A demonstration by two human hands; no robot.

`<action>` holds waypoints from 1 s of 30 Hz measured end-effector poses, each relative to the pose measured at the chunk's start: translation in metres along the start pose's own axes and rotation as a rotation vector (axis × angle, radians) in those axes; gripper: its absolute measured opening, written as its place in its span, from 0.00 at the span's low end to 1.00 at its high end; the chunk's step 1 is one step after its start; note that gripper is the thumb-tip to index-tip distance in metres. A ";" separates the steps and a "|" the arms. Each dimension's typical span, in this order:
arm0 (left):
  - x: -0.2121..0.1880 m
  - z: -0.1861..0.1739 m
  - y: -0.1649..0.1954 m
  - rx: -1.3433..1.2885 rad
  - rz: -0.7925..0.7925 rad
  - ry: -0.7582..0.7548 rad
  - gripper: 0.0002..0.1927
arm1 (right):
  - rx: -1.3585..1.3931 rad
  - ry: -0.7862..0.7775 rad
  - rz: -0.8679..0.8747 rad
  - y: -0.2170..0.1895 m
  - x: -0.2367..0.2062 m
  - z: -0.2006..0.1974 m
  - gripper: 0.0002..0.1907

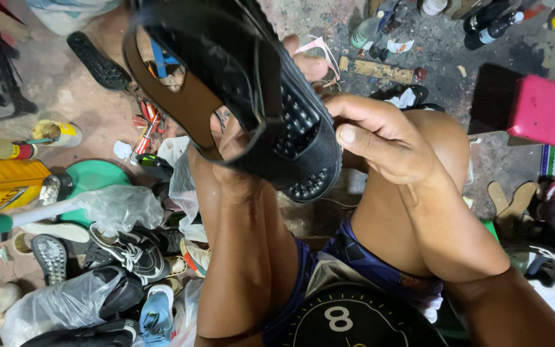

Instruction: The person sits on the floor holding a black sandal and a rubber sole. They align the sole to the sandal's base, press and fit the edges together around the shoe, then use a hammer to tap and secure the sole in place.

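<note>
A black sandal (258, 96) with brown lining and a studded sole is held up close in front of me, sole turned to the right. My left hand (236, 138) is pushed inside the sandal's straps, mostly hidden by them. My right hand (380, 138) pinches the sole's edge with thumb and fingers, above my bare knee (419, 193).
A pile of shoes and plastic bags (123, 257) lies at the lower left. A yellow can (4, 186) and a green lid (94, 177) sit at left. A pink stool (541, 109) stands at right. Bottles (367, 29) and scraps litter the far floor.
</note>
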State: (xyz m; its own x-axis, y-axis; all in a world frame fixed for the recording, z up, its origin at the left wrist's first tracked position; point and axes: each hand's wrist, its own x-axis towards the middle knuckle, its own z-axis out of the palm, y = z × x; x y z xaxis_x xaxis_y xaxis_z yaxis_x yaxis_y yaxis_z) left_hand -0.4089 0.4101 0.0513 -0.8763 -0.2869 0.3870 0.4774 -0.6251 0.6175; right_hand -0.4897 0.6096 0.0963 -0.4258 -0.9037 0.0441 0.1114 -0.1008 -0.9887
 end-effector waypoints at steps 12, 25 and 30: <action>0.004 0.010 0.013 0.141 0.054 -0.084 0.30 | 0.269 -0.065 0.167 0.020 -0.012 0.009 0.40; 0.009 0.009 -0.018 -0.068 0.038 0.415 0.21 | 0.297 0.266 -0.113 0.018 0.011 0.037 0.46; 0.001 0.028 -0.009 0.456 0.264 0.706 0.12 | 0.047 0.340 -0.220 0.007 0.021 0.034 0.45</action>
State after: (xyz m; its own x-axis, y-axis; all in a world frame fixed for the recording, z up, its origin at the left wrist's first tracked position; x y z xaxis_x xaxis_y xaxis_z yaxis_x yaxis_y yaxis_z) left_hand -0.4117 0.4355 0.0654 -0.4972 -0.8571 0.1348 0.5169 -0.1678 0.8394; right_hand -0.4669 0.5760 0.0947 -0.7160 -0.6701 0.1957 0.0225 -0.3024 -0.9529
